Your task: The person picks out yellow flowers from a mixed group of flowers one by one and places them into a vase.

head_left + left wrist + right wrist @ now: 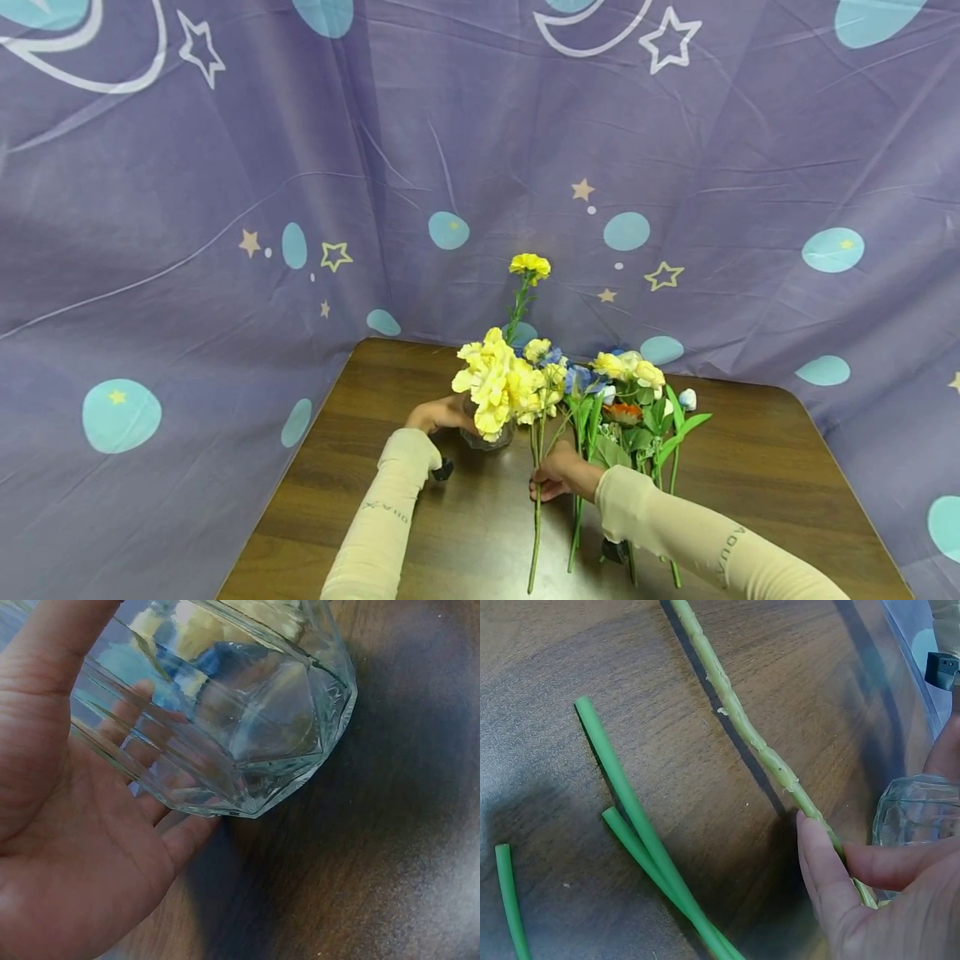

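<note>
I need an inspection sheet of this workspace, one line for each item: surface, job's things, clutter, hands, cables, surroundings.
Surface: dark wooden table, bare wood between the things.
Job's things: faceted glass vase holding yellow flowers; one pale green stem with a yellow bloom.
Clutter: loose flowers lying at the right, their green stems flat on the wood.
Hands: left hand cups the vase side; right hand pinches the pale green stem.
Cables: nothing seen.
Surroundings: purple cloth with stars, moons and blue dots hangs behind and beside the table.
</note>
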`<state>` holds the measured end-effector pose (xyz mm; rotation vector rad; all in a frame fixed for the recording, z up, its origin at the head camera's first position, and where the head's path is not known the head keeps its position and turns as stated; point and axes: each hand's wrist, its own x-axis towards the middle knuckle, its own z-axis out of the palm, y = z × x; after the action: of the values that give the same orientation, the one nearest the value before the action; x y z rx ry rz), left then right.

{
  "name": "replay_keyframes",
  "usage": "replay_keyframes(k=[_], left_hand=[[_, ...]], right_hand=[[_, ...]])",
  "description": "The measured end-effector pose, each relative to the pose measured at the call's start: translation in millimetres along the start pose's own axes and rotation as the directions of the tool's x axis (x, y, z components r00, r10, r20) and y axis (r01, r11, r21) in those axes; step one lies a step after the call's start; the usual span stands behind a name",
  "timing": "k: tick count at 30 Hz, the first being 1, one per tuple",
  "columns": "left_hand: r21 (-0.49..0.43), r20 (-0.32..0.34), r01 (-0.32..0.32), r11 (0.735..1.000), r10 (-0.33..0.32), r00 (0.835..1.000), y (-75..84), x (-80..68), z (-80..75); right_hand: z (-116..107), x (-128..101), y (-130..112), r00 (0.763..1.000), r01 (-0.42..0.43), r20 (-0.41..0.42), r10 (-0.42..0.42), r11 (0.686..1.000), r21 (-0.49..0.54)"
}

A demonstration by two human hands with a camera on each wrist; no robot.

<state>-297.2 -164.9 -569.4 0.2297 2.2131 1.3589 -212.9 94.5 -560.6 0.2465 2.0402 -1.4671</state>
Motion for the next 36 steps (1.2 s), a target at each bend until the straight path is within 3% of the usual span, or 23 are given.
replay_keyframes(k=[13,18,25,36], left_hand=[[-0.047,0.023,-0.038,0.998,0.039,0.999,-1.7,1.8,-0.1],[-0.075,0.032,-0.01,0.997,0.013,0.999,-1.5,0.8,-0.4],[-0.075,0.027,-0.024,0.997,0.026,0.999,-1.2,1.1,-0.6],[-0.049,0.013,-0.013,0.999,0.014,1.0,-3.8,1.7,-0.7]], right_hand=[[0,-2,-8,0.999,0.047,-0.018,-0.047,0.999,0.008],[-1,-3,-14,0.996,0.07,-0.048,-0.071,0.997,-0.012],[-2,-2,-18,0.992,0.101,-0.071,-0.103,0.995,-0.026],[-11,-6,-30,0.987,0.15,-0.071,-0.147,0.988,0.036]])
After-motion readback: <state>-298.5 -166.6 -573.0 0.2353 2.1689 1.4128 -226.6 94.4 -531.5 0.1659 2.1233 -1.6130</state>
